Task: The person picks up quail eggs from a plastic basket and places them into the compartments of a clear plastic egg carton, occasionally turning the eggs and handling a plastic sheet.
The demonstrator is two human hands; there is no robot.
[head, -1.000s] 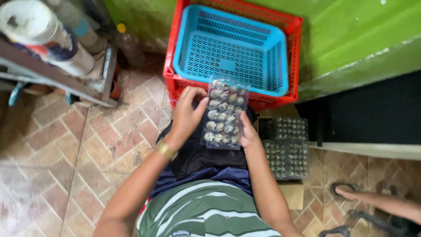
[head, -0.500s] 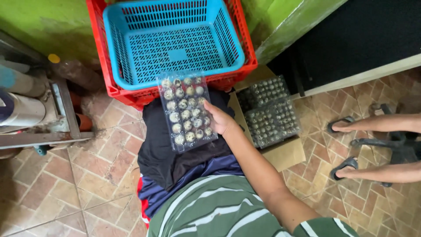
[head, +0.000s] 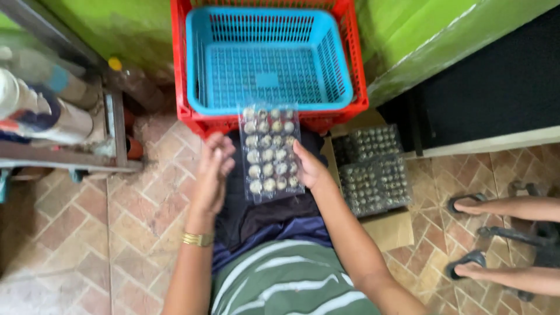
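A clear plastic pack of small speckled eggs (head: 269, 153) rests over my lap, in front of a red crate (head: 354, 70) that carries a blue basket (head: 269, 64). My right hand (head: 309, 166) grips the pack's right edge. My left hand (head: 214, 169) hovers just left of the pack with fingers apart, holding nothing; a gold bangle sits on that wrist.
To the right lie trays of small eggs (head: 373, 169) on a cardboard box (head: 392, 228). Another person's feet in sandals (head: 466, 205) are at the far right. A metal stand with rolls (head: 52, 116) is at the left. Green wall behind, brick-patterned floor (head: 116, 221).
The view shifted. My left hand, gone from view half a second ago, is back beside the pack but off it. My right hand still holds the pack.
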